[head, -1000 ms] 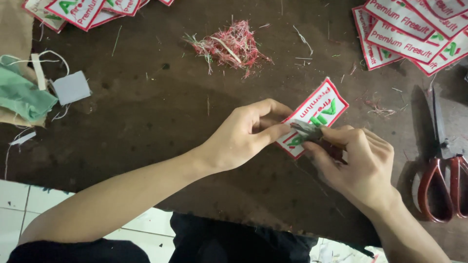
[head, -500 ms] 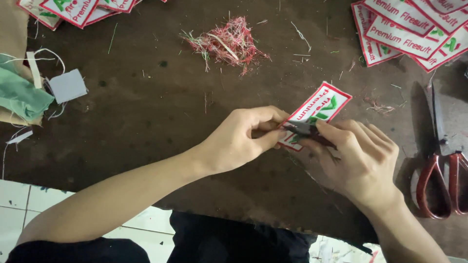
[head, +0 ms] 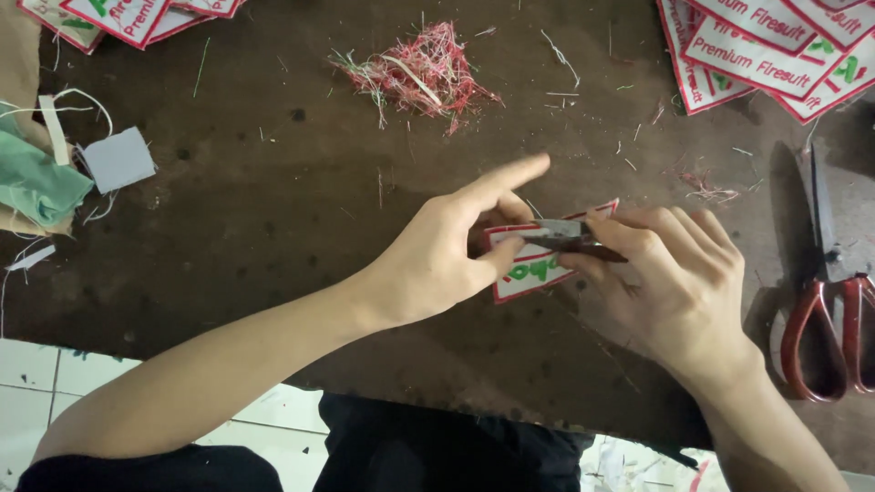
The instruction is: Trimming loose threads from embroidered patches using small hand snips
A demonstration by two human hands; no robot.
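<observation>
My left hand [head: 451, 251] pinches a small white embroidered patch [head: 527, 271] with a red border and green lettering, index finger stretched out above it. My right hand [head: 670, 282] grips a small metal thread snipper [head: 570, 239] whose blades lie across the patch's upper edge. Both hands hover just over the dark brown table [head: 273, 228] near its front edge. Much of the patch is hidden under my fingers.
A heap of red and green thread trimmings [head: 419, 75] lies at the back centre. Stacks of similar patches sit at the back right [head: 775, 50] and back left [head: 128, 16]. Red-handled scissors [head: 829, 301] lie at the right. Green cloth [head: 32, 182] and a grey square [head: 118, 159] lie left.
The patch has been turned in my left hand and now lies flatter and more hidden. My left index finger has lifted and straightened. The snipper has moved over the patch's top edge.
</observation>
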